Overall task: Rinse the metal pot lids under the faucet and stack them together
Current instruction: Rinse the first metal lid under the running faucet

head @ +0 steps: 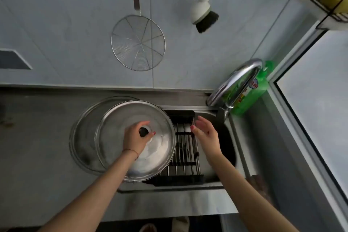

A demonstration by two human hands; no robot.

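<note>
Steel counter (37, 147) left of sink (228, 137), grey wall behind. 1 round metal pot lid (162, 137) overlaps a second lid (84, 133) lying on the counter; the left hand (134, 138) pinches its black knob (143, 131). Right hand (206, 133) hovers over the slatted sink rack (185, 156), fingers spread, empty. Advice: centre lid over lid, lower flat. Chrome faucet (239, 81) shows no water.

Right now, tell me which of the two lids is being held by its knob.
The upper lid, lying partly over the drying rack: the left hand grips its black knob. The larger lid beneath it on the counter is untouched.
</note>
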